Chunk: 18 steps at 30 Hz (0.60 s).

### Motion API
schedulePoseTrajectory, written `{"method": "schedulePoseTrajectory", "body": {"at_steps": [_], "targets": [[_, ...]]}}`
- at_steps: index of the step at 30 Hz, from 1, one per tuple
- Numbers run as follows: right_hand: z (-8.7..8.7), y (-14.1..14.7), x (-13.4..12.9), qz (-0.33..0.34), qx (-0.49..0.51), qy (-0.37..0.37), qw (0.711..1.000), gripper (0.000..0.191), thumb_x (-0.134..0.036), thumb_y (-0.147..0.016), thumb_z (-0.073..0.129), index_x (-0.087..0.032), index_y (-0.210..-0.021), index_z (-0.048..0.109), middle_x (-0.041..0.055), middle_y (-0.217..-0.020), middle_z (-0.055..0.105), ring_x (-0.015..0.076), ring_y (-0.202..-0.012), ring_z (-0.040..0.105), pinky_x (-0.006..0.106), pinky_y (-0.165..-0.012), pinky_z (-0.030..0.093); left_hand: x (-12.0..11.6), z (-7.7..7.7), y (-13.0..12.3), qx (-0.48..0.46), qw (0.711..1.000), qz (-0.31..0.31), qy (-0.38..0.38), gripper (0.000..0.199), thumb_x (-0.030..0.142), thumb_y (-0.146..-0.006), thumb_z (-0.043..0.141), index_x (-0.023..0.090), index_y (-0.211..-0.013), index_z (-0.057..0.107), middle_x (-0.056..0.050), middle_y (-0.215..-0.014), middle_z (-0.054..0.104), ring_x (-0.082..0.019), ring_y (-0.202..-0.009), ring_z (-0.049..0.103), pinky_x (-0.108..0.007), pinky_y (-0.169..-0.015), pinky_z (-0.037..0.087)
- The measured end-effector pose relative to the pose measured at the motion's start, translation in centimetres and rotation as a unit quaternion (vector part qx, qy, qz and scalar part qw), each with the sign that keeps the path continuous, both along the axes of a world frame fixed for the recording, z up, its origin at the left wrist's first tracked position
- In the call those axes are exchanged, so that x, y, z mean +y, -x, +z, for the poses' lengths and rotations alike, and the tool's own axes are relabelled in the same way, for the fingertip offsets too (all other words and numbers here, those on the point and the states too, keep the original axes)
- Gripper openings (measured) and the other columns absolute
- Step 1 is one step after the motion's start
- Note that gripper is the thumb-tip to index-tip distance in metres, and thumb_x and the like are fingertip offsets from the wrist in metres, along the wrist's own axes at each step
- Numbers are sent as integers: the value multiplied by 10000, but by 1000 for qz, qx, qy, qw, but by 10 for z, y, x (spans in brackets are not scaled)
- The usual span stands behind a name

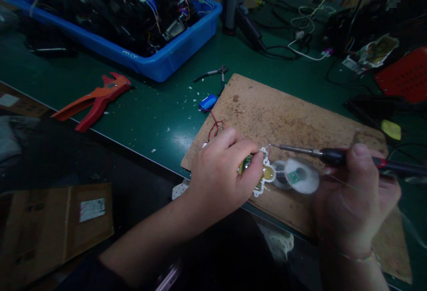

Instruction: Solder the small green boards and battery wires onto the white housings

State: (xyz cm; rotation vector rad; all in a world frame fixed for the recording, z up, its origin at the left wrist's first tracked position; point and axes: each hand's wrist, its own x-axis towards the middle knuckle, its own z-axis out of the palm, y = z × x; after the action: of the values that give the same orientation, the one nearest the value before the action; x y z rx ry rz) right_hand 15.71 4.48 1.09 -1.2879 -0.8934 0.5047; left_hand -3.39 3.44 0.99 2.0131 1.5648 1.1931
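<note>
My left hand [222, 166] is closed around a white plastic housing [267, 173] with green circuit board and yellowish parts, held over the brown work board [283, 108]. In my right hand [362, 193] is a soldering iron [300, 149], its tip pointing left at the housing's upper edge. Whether the tip touches anything is too fine to tell. Just right of the housing is a round whitish disc [308, 182] carrying a small green circuit board [294, 177]. Red and black wires [216, 125] run from near my left hand to a blue battery pack [208, 103].
Beyond the board lie small pliers [213, 73]. Orange-red cutters [100, 99] rest on the green table at left. A blue tray [160, 66] of dark wired parts stands behind. A dark hand tool with cable [248, 26], loose cables and a red box [405, 75] are at right.
</note>
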Motion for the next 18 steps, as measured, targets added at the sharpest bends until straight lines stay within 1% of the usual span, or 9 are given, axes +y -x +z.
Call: {"method": "schedulePoseTrajectory", "body": {"at_steps": [3, 5, 9, 12, 15, 18], "targets": [[1, -1, 0, 19, 17, 3, 1000, 231, -388, -867, 772, -180, -783, 716, -32, -631, 595, 109, -564, 549, 273, -548, 393, -2, 1, 0, -14, 1000, 0, -3, 104, 187, -928, 684, 183, -851, 755, -37, -839, 651, -175, -782, 623, -323, -705, 477], [1, -2, 1, 2, 19, -12, 1000, 235, -401, -857, 774, -186, -786, 714, -31, -653, 598, 107, -563, 539, 266, -523, 379, -4, 0, 1, -36, 999, 0, -32, 90, 151, -907, 683, 178, -837, 732, -32, -826, 646, -162, -762, 614, -302, -675, 482], [-2, -4, 2, -23, 31, -48, 998, 208, -398, -834, 777, -209, -771, 716, -30, -693, 603, 108, -574, 526, 262, -513, 379, -12, -10, 6, -78, 989, -4, -122, 98, 96, -843, 698, 161, -772, 678, -12, -756, 602, -137, -712, 588, -265, -623, 481], [-3, -6, 3, -21, 37, -73, 996, 173, -381, -816, 779, -225, -760, 729, -28, -705, 603, 112, -588, 534, 267, -525, 401, -21, -19, 10, -91, 987, 3, -133, 118, 78, -815, 699, 165, -747, 655, 4, -714, 577, -122, -669, 559, -243, -575, 458], [0, -8, 8, 2, 21, -74, 997, 171, -375, -813, 775, -228, -741, 727, -26, -680, 591, 116, -573, 540, 276, -519, 413, -27, -26, 11, -112, 984, 15, -134, 131, 70, -802, 684, 173, -742, 631, 19, -699, 548, -108, -632, 533, -226, -532, 429], [8, -6, 19, 51, 6, -81, 995, 185, -375, -800, 783, -221, -730, 709, -29, -674, 584, 117, -542, 530, 291, -496, 412, -28, -31, 11, -140, 981, 28, -131, 134, 72, -805, 661, 180, -741, 614, 25, -695, 519, -107, -627, 518, -224, -517, 409]]}}
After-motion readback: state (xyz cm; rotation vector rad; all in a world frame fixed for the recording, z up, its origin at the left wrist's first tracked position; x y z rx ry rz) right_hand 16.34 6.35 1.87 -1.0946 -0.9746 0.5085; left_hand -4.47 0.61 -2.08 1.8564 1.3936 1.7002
